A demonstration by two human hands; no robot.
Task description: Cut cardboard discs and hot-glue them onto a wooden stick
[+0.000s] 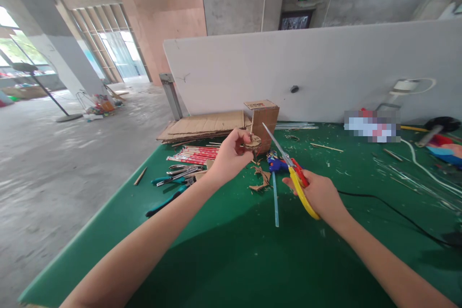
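Observation:
My left hand (231, 154) is closed in a pinch on a small round cardboard piece (253, 142), held above the green table (224, 250). My right hand (319, 195) grips yellow-and-red scissors (294, 173); their blades point up and left toward the cardboard piece and stop just short of it. Cardboard scraps (262, 179) lie on the table below the left hand. A blue glue gun (277, 163) with a clear glue stick (275, 199) lies between the two hands.
A small cardboard box (265, 120) and flat cardboard sheets (205, 125) stand at the back. Red-wrapped sticks (195, 154), pliers and cutters (173, 183) lie at left. A black cable (393, 211) runs right. A white partition (325, 72) backs the table.

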